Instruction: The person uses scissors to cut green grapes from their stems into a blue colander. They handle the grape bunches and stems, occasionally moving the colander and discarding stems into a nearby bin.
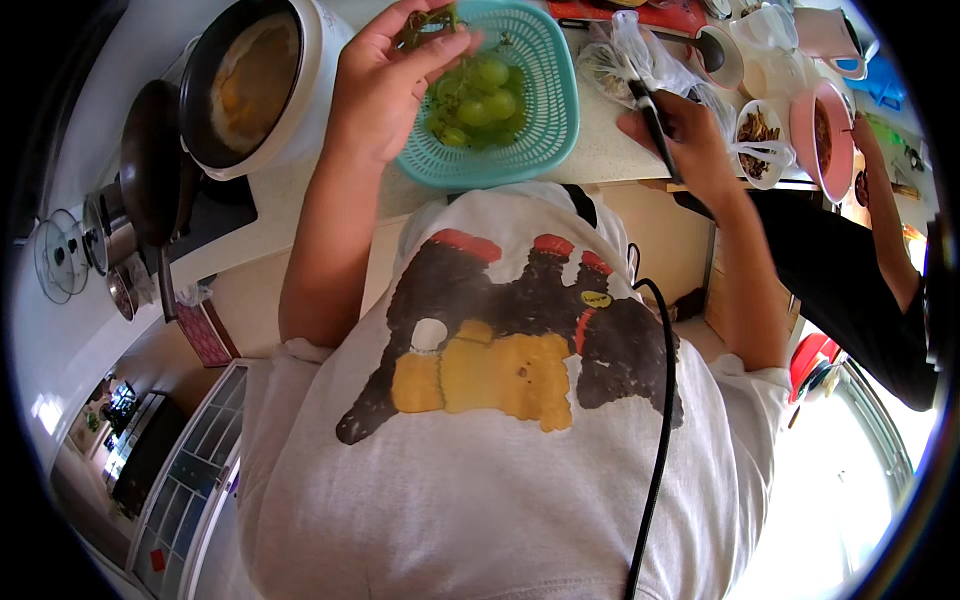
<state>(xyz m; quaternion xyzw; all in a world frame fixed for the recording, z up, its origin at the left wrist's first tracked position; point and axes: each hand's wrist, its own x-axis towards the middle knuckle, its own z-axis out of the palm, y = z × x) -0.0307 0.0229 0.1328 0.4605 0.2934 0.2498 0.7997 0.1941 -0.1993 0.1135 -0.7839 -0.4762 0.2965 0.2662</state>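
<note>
My left hand (409, 71) holds a green grape stem (435, 21) between thumb and fingers, above the left part of a turquoise plastic basket (559, 127). Several green grapes (487, 101) lie in the basket under and beside the hand. My right hand (686, 142) is to the right of the basket, closed around the dark handle of a knife or similar tool (654, 124). The tool's tip points up and away, close to a clear plastic bag (626, 64) on the counter.
A pot of brownish liquid (251, 90) and a dark frying pan (150, 161) stand at the left. On the right are a ladle (709, 49), a white dish of dried pieces (759, 139) and a pink bowl (840, 165). Another person's arm (889, 202) reaches in beside the bowl.
</note>
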